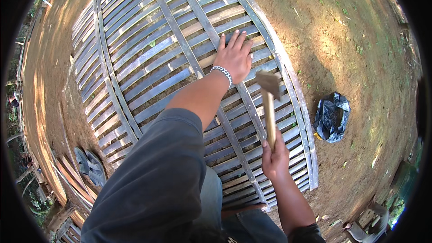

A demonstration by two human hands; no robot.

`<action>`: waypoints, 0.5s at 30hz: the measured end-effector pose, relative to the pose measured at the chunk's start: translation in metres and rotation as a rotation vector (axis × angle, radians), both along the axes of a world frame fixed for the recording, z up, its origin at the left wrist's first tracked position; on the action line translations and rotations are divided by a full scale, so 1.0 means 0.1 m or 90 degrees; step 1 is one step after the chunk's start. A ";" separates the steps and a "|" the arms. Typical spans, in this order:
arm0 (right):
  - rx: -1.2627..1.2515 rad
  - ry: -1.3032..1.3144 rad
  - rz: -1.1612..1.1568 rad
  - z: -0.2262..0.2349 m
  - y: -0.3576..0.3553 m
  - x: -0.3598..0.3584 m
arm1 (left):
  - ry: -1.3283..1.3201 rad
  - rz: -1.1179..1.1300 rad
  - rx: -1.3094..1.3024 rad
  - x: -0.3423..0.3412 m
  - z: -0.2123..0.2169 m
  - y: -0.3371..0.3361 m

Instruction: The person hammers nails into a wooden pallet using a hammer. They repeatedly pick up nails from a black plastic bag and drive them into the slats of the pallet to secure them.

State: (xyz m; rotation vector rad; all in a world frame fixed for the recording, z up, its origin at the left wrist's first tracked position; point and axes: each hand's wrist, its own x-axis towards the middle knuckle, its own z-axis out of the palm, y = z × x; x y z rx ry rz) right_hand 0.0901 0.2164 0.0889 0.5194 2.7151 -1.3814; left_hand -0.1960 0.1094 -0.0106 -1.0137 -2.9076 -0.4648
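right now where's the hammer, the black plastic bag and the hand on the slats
hammer (269, 108), head view, on its wooden handle
black plastic bag (332, 117), head view, middle of the crumpled bag
left hand (235, 56), head view, back of the hand lying flat on the slats

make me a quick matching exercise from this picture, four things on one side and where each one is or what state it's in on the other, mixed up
Things:
1. left hand
2. hammer
3. black plastic bag
4. pair of grey sandals

Places or states:
A. crumpled on the bare dirt, to the right of the slat panel
B. gripped by the handle in the right hand, head raised
C. lying on the ground off the panel's lower left edge
D. pressed flat, fingers spread, on the slats

Pairs: 1-D, 2-B, 3-A, 4-C
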 end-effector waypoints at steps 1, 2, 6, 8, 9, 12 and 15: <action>-0.019 0.039 -0.013 0.00 0.00 0.02 | -0.004 0.003 0.005 -0.01 0.00 0.00; -0.030 0.047 -0.014 -0.03 0.00 0.05 | -0.004 0.005 0.010 -0.04 0.03 0.01; 0.011 -0.050 0.032 -0.17 0.00 0.08 | 0.001 0.003 -0.003 -0.02 0.04 0.00; 0.010 -0.091 0.032 -0.13 0.02 0.05 | -0.008 0.000 0.002 0.01 0.02 -0.01; 0.007 -0.060 0.011 -0.03 -0.01 0.05 | -0.012 0.000 0.004 0.01 0.02 -0.02; -0.002 0.095 -0.018 0.00 -0.04 0.07 | -0.010 0.004 0.018 -0.05 0.04 0.01; -0.003 0.062 -0.011 -0.15 -0.05 0.16 | -0.009 0.006 0.010 -0.01 0.02 0.00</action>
